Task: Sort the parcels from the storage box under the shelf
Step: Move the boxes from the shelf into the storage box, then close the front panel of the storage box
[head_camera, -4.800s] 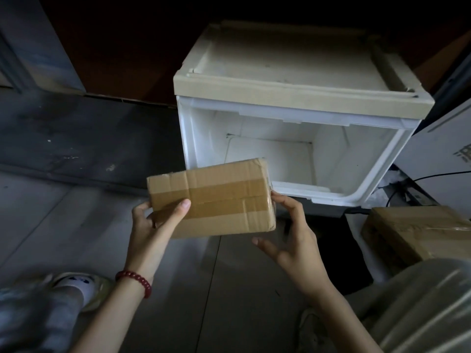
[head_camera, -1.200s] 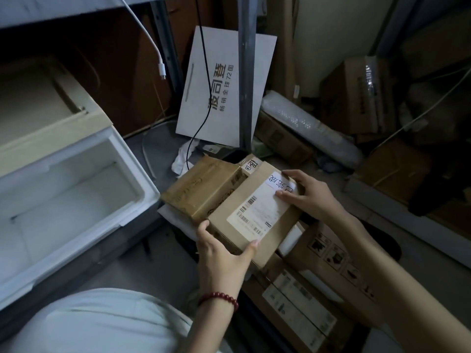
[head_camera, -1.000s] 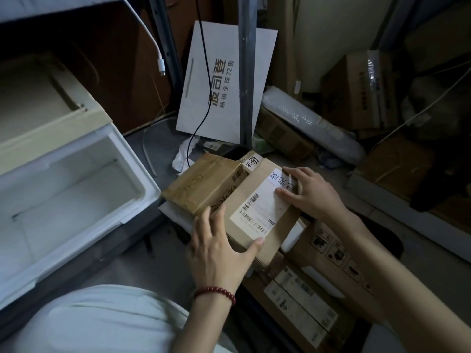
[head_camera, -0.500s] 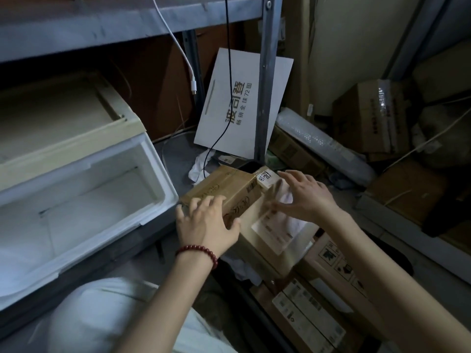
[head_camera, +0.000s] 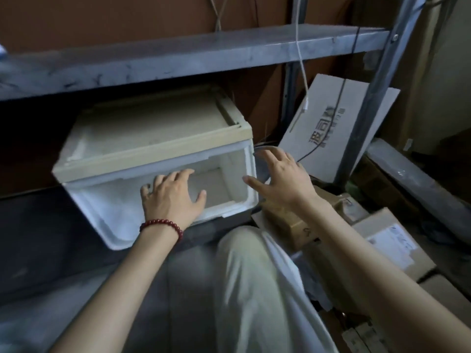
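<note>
Left hand (head_camera: 173, 198) and right hand (head_camera: 283, 180), fingers (head_camera: 183, 175) spread and empty, are being held at the box (head_camera: 107, 217) front, under the shelf (head_camera: 204, 56). Parcels (head_camera: 293, 222) are lying at right. Uneven pushing risks the box being jammed askew.

Both hands were spread open at the white storage box (head_camera: 96, 210) under the grey shelf (head_camera: 178, 54). The left hand (head_camera: 172, 197), wearing a red bead bracelet (head_camera: 163, 225), was before its open front, and the right hand (head_camera: 280, 178) was just beside its right corner. Cardboard parcels (head_camera: 390, 240) lay to the right.
</note>
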The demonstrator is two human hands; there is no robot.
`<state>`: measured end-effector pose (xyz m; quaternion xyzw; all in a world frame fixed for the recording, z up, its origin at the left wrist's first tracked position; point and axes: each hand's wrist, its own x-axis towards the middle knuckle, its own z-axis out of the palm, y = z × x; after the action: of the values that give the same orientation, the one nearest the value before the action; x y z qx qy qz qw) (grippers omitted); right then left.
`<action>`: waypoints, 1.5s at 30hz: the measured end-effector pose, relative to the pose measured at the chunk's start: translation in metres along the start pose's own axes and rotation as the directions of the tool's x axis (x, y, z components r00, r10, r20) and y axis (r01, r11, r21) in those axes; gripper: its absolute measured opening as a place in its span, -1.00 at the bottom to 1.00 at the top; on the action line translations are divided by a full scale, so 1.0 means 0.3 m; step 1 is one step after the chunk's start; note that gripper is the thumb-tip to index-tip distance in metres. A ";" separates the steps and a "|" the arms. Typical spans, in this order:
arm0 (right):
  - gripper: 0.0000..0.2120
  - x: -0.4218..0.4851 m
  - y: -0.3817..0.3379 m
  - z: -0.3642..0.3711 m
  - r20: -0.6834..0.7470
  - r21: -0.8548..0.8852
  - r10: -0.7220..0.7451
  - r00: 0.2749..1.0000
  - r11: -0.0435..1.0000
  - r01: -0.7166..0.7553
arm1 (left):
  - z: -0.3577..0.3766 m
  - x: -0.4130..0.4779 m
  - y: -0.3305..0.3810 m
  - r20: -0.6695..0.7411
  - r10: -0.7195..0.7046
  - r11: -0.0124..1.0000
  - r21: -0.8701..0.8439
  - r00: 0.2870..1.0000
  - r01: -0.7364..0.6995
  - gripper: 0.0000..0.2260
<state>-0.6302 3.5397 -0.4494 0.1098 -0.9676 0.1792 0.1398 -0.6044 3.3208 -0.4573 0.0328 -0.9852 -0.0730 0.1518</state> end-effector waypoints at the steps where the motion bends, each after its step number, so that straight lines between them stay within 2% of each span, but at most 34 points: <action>1: -0.40 0.023 -0.052 0.020 0.002 0.014 -0.041 0.999 0.999 0.041 | -0.007 0.001 -0.044 -0.004 -0.022 1.000 0.010 1.000 0.022 -0.51; 8: -0.49 0.140 -0.285 0.194 -0.038 -0.005 -0.262 0.964 0.965 0.262 | -0.021 -0.011 -0.292 -0.120 0.016 0.993 0.117 0.993 -0.002 -0.48; 15: -0.49 0.157 -0.329 0.379 -0.081 -0.080 -0.188 0.979 0.980 0.181 | 0.045 0.011 -0.434 -0.105 0.053 0.985 0.168 0.993 -0.035 -0.39; 18: -0.48 0.178 -0.391 0.414 -0.140 -0.088 -0.230 0.963 0.972 0.220 | 0.035 0.088 -0.425 -0.176 0.108 0.984 0.157 0.978 -0.081 -0.48; 21: -0.46 0.206 -0.427 0.442 -0.129 -0.077 -0.217 0.968 0.975 0.209 | 0.065 0.121 -0.429 -0.136 0.087 0.988 0.136 0.987 -0.069 -0.49; 25: -0.59 0.250 -0.442 0.445 -0.229 -0.054 -0.198 0.953 0.980 0.190 | 0.098 0.146 -0.434 -0.151 0.090 0.986 0.151 0.984 -0.067 -0.48; 30: -0.70 0.306 -0.416 0.415 -0.267 -0.047 -0.222 0.938 0.975 0.218 | 0.103 0.162 -0.453 -0.198 0.103 0.985 0.154 0.975 -0.073 -0.54; 35: -0.69 0.305 -0.409 0.406 -0.317 -0.016 -0.218 0.923 0.974 0.224 | 0.095 0.166 -0.442 -0.203 0.091 0.991 0.112 0.975 -0.069 -0.55; 39: -0.63 0.286 -0.397 0.393 -0.301 -0.032 -0.254 0.919 0.966 0.256 | 0.093 0.166 -0.430 -0.209 0.086 0.989 0.133 0.974 -0.059 -0.55; 45: -0.64 0.249 -0.369 0.379 -0.230 -0.067 -0.299 0.926 0.954 0.292 | 0.105 0.156 -0.402 -0.228 0.087 0.994 0.088 0.970 -0.068 -0.62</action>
<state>-0.6975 3.3836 -0.4933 0.2298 -0.9190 0.1526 0.2818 -0.6535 3.2020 -0.4916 0.0085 -0.9634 -0.0233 0.2669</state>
